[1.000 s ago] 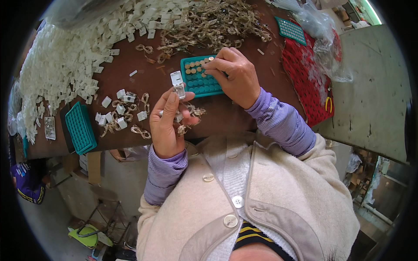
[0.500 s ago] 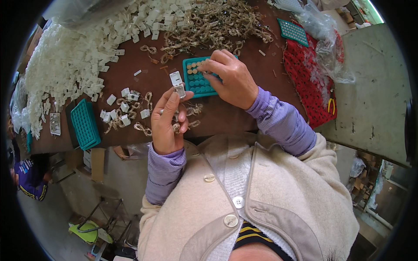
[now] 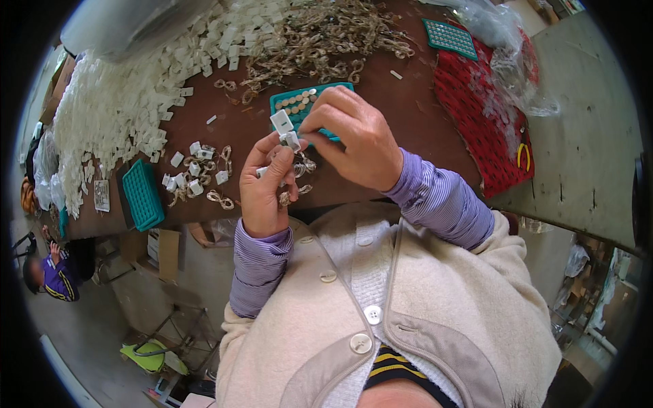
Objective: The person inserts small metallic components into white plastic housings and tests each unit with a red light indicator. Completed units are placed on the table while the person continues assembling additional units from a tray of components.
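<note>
My left hand [image 3: 265, 194] is closed on a small white plastic case [image 3: 290, 141] with its lid [image 3: 281, 122] flipped up. Coiled thin wire dangles by its fingers, and another small white piece shows between them. Close against the case, my right hand [image 3: 360, 139] has thumb and forefinger pinched together; what they hold, if anything, is too small to make out. Behind both hands lies a teal tray [image 3: 278, 100] of round pockets, partly covered by the right hand. Several round, coin-like metal discs [image 3: 296, 100] sit in its far rows.
White cases [image 3: 115, 115] are heaped at the far left, beside a pile of coiled wires [image 3: 326, 41]. Wired cases [image 3: 196, 168] lie left of my hands. A teal tray stack [image 3: 143, 195] stands near the front edge. Right are red cloth [image 3: 469, 115], a filled tray [image 3: 450, 38] and yellow-handled tool [image 3: 523, 156].
My right hand has come from over the tray's discs toward me, to the white case in my left hand. The view has shifted slightly.
</note>
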`<state>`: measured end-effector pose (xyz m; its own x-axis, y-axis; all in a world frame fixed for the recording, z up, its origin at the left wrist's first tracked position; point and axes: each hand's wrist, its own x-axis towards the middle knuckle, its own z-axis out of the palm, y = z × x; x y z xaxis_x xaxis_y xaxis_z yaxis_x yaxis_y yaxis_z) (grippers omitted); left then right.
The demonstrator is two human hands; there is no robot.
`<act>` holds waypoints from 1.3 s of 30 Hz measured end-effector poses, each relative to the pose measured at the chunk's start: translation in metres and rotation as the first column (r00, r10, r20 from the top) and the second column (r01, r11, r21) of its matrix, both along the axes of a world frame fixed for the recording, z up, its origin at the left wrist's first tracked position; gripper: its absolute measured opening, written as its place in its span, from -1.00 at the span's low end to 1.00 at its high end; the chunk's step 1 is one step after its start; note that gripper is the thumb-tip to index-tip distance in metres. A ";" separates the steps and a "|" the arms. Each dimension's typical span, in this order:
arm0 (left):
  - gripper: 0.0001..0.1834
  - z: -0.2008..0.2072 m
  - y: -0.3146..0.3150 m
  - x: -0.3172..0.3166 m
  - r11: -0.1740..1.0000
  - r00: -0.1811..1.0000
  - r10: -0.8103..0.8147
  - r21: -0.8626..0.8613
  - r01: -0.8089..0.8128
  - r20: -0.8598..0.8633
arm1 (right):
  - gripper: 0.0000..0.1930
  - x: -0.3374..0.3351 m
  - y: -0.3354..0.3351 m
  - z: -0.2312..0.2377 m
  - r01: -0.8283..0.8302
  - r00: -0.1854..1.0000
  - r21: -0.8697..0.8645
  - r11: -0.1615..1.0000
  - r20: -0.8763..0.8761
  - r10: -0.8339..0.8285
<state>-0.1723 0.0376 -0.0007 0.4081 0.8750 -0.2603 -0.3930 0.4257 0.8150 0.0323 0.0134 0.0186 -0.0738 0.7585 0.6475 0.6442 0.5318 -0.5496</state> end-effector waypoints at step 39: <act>-0.64 0.017 -0.005 -0.001 0.986 0.965 -0.075 0.128 0.110 -0.250 | -0.74 -0.012 0.001 0.014 -0.068 0.996 0.075 0.995 -0.051 0.072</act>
